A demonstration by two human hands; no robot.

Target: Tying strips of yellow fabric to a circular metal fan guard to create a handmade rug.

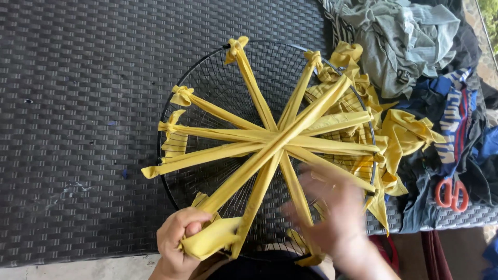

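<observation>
A round black wire grille [207,83] lies on a dark woven table [78,103]. Several yellow fabric strips [275,140] stretch across it like spokes, tied at the rim and crossing near the middle. My left hand [179,241] is closed on the loose end of one yellow strip at the grille's near edge. My right hand [332,212] is blurred with motion over the grille's lower right, fingers spread, and holds nothing that I can make out.
A heap of more yellow strips [399,135] lies at the grille's right rim. Beyond it are piled grey-green [399,41] and blue [451,119] clothes. Orange-handled scissors [451,193] rest on the dark cloth at the right.
</observation>
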